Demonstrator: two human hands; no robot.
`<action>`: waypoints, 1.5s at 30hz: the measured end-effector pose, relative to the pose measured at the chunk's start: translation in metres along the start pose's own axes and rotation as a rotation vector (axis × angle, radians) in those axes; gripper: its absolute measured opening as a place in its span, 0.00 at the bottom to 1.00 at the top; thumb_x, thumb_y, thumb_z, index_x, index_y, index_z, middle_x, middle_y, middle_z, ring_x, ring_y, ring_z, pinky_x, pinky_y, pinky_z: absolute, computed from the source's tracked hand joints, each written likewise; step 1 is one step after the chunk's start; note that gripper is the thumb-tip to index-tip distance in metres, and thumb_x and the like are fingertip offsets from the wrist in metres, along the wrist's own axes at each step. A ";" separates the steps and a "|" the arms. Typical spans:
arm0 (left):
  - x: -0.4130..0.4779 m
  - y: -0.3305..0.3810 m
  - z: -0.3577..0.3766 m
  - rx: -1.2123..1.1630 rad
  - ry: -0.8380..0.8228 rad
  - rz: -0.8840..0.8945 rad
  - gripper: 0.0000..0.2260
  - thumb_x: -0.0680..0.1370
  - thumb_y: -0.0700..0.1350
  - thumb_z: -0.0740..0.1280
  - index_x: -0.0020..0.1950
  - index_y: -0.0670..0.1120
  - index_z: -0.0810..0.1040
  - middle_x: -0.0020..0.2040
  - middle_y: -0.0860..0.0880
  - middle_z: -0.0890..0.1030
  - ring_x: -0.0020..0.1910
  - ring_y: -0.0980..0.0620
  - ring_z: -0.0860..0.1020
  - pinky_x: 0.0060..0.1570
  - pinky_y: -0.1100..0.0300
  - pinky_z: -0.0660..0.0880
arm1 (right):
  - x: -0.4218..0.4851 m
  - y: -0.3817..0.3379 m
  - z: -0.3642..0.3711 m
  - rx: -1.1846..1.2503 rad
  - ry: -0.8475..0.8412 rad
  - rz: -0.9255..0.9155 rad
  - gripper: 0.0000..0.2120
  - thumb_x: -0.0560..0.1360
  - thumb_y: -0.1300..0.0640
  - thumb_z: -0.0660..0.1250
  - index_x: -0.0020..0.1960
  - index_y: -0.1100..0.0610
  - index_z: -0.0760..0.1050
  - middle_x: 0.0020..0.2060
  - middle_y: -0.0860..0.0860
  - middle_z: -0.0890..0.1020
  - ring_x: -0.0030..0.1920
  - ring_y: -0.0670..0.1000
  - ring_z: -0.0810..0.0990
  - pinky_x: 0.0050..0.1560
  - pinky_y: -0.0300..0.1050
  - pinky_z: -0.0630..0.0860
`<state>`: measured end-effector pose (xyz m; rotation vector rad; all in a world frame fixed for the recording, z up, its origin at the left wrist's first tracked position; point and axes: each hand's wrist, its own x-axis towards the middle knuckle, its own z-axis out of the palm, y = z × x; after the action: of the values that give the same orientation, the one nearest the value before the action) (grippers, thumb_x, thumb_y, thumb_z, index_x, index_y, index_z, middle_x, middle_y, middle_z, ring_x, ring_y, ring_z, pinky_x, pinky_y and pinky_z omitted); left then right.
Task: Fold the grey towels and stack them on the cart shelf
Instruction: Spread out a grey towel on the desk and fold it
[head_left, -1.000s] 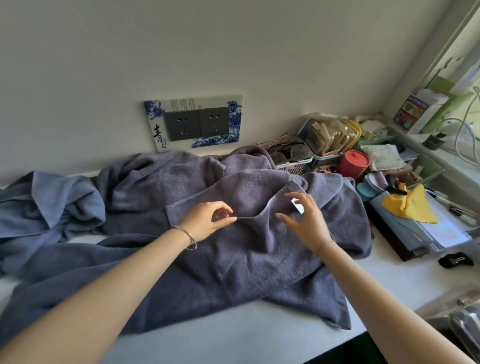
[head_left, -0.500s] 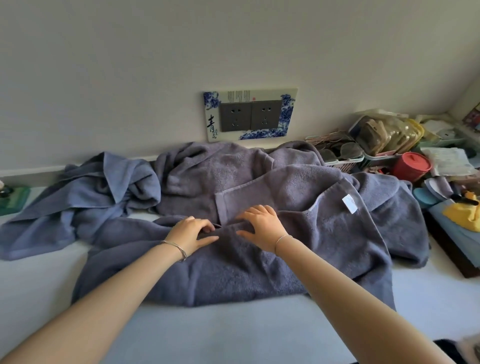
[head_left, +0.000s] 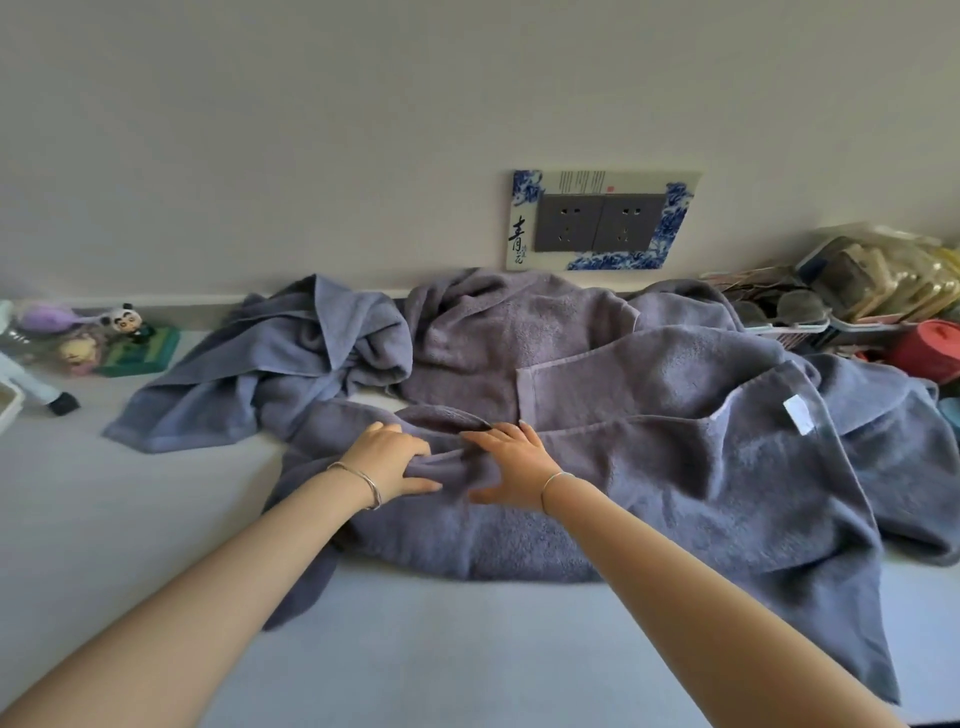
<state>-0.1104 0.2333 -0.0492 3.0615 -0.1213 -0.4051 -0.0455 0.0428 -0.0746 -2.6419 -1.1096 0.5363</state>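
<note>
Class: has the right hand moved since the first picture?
Yes, leftward: the right hand was right of the socket plate, now below its left end.

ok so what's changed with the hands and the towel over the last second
Both hands slid left along the grey towel, away from its white label. The left hand, which pinched the hem, now grips a bunched fold; the right hand lies flat beside it. The crumpled towels behind stayed put.

Both bare arms outstretched, left hand curled on grey towel (thumb out), right hand flat, fingers spread.
</note>
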 end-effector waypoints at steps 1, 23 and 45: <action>-0.005 -0.003 -0.002 -0.085 0.022 0.033 0.15 0.73 0.61 0.66 0.43 0.50 0.75 0.40 0.50 0.76 0.48 0.48 0.74 0.48 0.58 0.66 | 0.001 -0.006 0.000 -0.006 -0.002 -0.008 0.34 0.68 0.39 0.71 0.69 0.52 0.67 0.66 0.50 0.71 0.70 0.52 0.61 0.74 0.52 0.47; -0.076 -0.027 -0.182 -0.599 -0.399 -0.050 0.22 0.73 0.66 0.60 0.41 0.49 0.79 0.37 0.57 0.81 0.38 0.58 0.78 0.42 0.67 0.72 | -0.085 -0.030 -0.195 0.940 -0.219 -0.046 0.24 0.66 0.43 0.73 0.55 0.57 0.80 0.50 0.57 0.84 0.49 0.52 0.83 0.49 0.41 0.79; -0.082 -0.115 0.031 -0.972 0.161 -0.581 0.19 0.81 0.54 0.56 0.59 0.40 0.73 0.57 0.40 0.77 0.59 0.44 0.75 0.59 0.55 0.68 | 0.042 -0.104 0.005 0.505 0.163 0.078 0.20 0.69 0.45 0.73 0.57 0.51 0.76 0.57 0.47 0.79 0.60 0.49 0.74 0.65 0.49 0.69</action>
<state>-0.1893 0.3530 -0.0647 2.0873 0.7471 -0.1487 -0.0866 0.1452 -0.0538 -2.2442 -0.7102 0.5226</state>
